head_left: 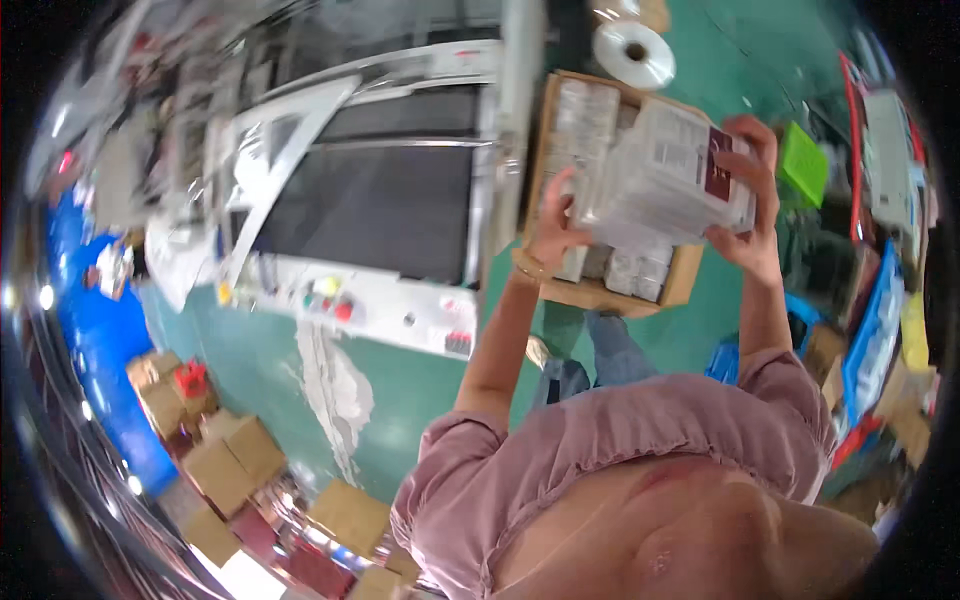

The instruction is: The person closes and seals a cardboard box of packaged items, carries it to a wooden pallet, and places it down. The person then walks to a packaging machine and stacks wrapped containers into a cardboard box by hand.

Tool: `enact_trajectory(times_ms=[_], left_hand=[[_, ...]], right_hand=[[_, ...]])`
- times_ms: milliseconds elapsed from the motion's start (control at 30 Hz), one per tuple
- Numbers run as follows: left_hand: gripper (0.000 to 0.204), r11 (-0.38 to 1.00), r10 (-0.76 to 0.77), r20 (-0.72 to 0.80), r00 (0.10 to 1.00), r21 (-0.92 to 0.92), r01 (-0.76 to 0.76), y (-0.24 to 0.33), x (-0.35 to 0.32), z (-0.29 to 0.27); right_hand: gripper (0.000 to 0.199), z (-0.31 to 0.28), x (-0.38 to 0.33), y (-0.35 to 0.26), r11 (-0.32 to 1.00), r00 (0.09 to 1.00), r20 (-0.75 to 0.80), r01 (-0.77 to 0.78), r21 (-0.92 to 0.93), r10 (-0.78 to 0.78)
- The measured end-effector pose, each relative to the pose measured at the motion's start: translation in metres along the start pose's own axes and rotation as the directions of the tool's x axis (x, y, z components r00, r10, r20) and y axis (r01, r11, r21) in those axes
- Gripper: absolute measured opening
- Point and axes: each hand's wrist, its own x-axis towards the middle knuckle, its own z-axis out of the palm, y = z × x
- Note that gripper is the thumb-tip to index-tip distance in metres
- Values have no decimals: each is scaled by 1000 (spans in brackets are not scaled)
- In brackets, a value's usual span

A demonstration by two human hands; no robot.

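Both of my hands hold a clear plastic-wrapped pack [668,172] with a white label and a dark red patch. My left hand [556,222] grips its left edge and my right hand [752,200] clasps its right end. I hold it over an open cardboard box [598,294] that contains several similar clear wrapped packs. The box sits just right of a machine with a dark belt [375,205].
The machine has a white control panel [380,305] with coloured buttons. A roll of clear film [633,52] lies beyond the box. A green box [803,163] is at the right. Brown cartons [235,455] stand on the green floor at lower left.
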Motion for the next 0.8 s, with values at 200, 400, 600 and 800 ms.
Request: enact_trajectory(times_ms=[200, 400, 600, 800], left_hand=[[102, 961, 172, -8, 985, 223, -166, 77, -97, -13], [98, 963, 249, -155, 956, 140, -228, 91, -181, -61], [84, 870, 441, -258, 860, 359, -338, 94, -232, -130], [60, 866, 486, -356, 798, 316, -387, 94, -284, -177]], right_hand=[[63, 36, 64, -115, 967, 941, 233, 255, -22, -243], [65, 112, 106, -209, 942, 828, 479, 335, -8, -291], [69, 190, 151, -138, 978, 981, 86, 185, -101, -177], [69, 241, 130, 27, 868, 954, 174, -134, -478, 243]])
